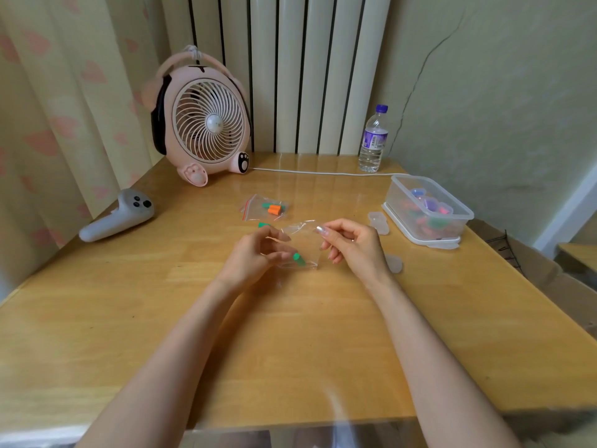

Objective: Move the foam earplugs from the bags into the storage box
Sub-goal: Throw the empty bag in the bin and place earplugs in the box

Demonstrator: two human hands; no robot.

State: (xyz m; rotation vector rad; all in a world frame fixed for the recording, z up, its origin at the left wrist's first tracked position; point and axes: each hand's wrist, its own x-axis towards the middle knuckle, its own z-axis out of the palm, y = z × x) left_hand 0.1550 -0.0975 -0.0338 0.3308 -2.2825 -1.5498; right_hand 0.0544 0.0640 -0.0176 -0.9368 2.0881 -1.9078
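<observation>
Foam earplugs sit in three places on the desk. One green earplug lies low in a clear bag held just above the desk at its middle. The left hand has its fingers curled and pinches the bag's left side, its fingertips right by that green plug. The right hand pinches the bag's upper right edge between thumb and forefinger, the other fingers curled under.

Just beyond the left hand a second green earplug shows, partly hidden by the fingers. Farther back lies a second bag with a red zip strip, holding an orange earplug and green ones.

At the right side of the desk stands the storage box, clear plastic and open, with plugs of several colours inside. It rests on a white lid. Two small clear plastic pieces lie between the box and the right hand.

At the far edge stand a pink fan and a water bottle, with a white cable running between them. A grey controller lies at the left.
</observation>
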